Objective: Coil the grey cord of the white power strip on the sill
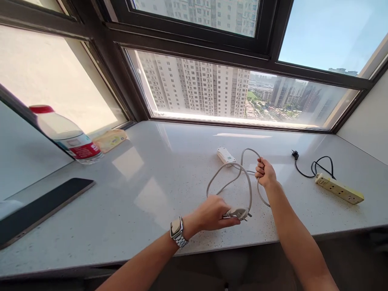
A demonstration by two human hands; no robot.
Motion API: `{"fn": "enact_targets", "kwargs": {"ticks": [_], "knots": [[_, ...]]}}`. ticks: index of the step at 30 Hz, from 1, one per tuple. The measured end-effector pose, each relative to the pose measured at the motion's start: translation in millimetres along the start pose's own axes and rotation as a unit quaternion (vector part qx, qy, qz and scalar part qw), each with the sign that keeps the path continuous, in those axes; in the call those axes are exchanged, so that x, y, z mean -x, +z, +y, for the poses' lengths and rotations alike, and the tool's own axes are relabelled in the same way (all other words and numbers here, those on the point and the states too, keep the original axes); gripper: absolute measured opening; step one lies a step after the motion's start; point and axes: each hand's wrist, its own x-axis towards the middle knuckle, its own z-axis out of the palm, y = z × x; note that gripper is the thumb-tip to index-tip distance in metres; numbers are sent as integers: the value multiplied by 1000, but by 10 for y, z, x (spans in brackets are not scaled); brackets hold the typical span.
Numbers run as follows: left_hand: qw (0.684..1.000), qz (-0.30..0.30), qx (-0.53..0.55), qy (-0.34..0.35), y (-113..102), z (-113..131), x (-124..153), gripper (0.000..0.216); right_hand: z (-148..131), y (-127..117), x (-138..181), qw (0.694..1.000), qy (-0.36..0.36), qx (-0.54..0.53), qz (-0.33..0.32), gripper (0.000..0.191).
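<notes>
Head cam: hands apart, both gripping. L hand clamped on gray plug, prongs pointing R, over front part of counter. R hand closed on gray cord, looped btwn hands & running to white power strip behind. Yellowed strip w/ blk cord far R; water bottle far L.

Dark slab and white item beside it run off the left edge; the latter's identity unclear. Bottle hides part of packet; its label print too small to read. Left hand covers part of plug; right hand hides a stretch of grey cord. Watch reading illegible. Both forearms cut off at bottom.
</notes>
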Motion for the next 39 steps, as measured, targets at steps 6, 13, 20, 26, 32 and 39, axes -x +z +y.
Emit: {"fn": "enact_targets", "kwargs": {"ticks": [6,13,20,26,32,39], "knots": [[982,-86,162,-33,-14,141,-156,53,-80,4,102,998,-54,4,-40,19],[923,-12,364,-123,36,50,-341,56,35,56,291,961,-260,61,-74,30],[821,125,527,-179,144,-124,-541,49,369,129,438,898,-349,198,-181,29],[776,182,579,-170,180,-131,-569,48,556,184,481,901,-340,225,-150,25],[780,190,577,-150,222,-150,-562,56,701,215,442,939,-276,186,-90,30],[782,217,561,-166,273,-154,-568,62,762,154,453,876,-366,271,-156,27]]}}
